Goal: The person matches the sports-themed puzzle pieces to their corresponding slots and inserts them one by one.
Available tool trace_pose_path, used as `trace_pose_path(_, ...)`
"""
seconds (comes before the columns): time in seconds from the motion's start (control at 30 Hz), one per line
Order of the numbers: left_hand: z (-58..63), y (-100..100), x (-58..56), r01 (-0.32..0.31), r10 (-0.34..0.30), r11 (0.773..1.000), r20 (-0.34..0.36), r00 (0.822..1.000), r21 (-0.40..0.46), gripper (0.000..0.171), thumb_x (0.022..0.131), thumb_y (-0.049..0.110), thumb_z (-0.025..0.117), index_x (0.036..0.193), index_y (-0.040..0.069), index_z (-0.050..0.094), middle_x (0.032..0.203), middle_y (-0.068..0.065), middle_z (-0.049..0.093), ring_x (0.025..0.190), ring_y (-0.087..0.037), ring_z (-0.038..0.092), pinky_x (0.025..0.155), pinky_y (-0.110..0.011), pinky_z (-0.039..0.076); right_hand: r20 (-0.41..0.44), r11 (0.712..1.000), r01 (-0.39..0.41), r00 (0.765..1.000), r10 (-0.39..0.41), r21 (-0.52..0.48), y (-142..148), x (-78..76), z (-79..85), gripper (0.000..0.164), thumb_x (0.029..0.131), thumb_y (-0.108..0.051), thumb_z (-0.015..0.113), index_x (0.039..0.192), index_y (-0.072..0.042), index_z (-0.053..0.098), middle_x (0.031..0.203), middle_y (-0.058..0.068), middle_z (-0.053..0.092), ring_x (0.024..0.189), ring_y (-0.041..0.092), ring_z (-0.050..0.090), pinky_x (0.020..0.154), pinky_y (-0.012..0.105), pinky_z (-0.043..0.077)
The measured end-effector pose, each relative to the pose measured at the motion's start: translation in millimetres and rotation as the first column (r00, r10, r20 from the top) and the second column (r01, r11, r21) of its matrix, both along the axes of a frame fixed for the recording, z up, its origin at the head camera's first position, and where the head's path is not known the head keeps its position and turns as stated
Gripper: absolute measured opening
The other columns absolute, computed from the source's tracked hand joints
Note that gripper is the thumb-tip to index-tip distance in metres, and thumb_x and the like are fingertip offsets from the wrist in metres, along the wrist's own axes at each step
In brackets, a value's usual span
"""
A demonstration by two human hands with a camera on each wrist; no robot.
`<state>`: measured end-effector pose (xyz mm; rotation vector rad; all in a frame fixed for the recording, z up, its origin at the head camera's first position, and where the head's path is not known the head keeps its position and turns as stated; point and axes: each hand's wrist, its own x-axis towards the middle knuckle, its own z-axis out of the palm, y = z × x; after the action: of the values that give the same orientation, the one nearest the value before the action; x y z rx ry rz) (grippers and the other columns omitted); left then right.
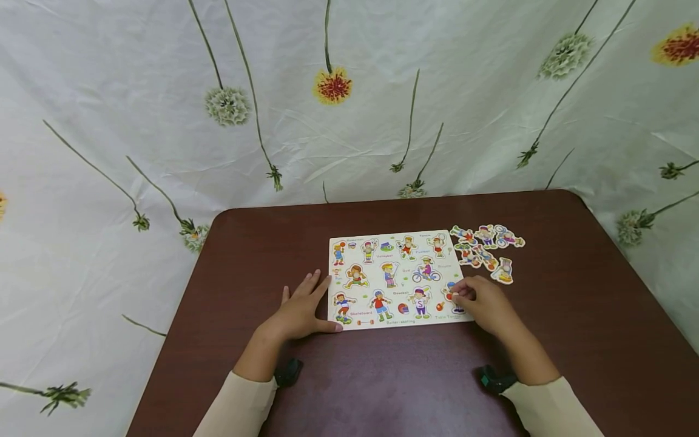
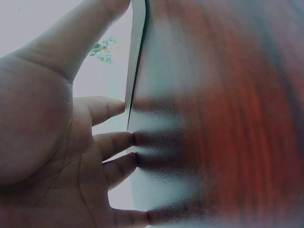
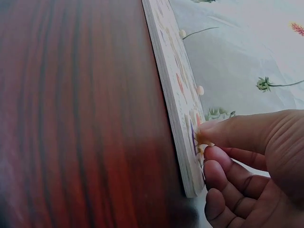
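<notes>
A white puzzle board (image 1: 404,285) printed with sports figures lies flat on the table. My left hand (image 1: 300,311) rests at the board's left side, fingers spread, thumb along the lower left corner. In the left wrist view, its straight fingertips touch the dark wood beside the board edge (image 2: 136,52). At the board's lower right corner, my right hand (image 1: 483,301) pinches a table tennis figure puzzle piece (image 1: 449,292) between thumb and finger. The right wrist view shows that piece (image 3: 194,130) at the board's surface, partly hidden by the thumb.
Several loose figure pieces (image 1: 485,258) lie to the right of the board, some overlapping. Small round knobs (image 3: 200,90) stick up from the board. The dark brown table (image 1: 262,243) ends at the back against a white flowered cloth (image 1: 360,152).
</notes>
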<state>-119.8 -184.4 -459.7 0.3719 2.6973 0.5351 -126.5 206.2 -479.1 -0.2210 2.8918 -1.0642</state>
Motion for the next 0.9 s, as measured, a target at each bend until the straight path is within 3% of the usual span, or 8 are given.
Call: trace_pose_path(0.9, 1.4, 0.8, 1.5, -0.006, 0.006, 1.000, 0.007, 1.000, 0.016, 0.108, 0.074, 0.059, 0.075, 0.156, 0.020, 0.018, 0.165, -0.007, 0.006, 0.153, -0.029, 0.005, 0.114, -0.070, -0.001, 0.000, 0.999, -0.019, 1.000, 0.019, -0.028, 2.9, 1.9, -3.0, 0.005, 0.088, -0.009, 0.068, 0.092, -0.011, 0.070, 0.083, 0.002, 0.062, 0.078, 0.011, 0.054, 0.067, 0.023, 0.045)
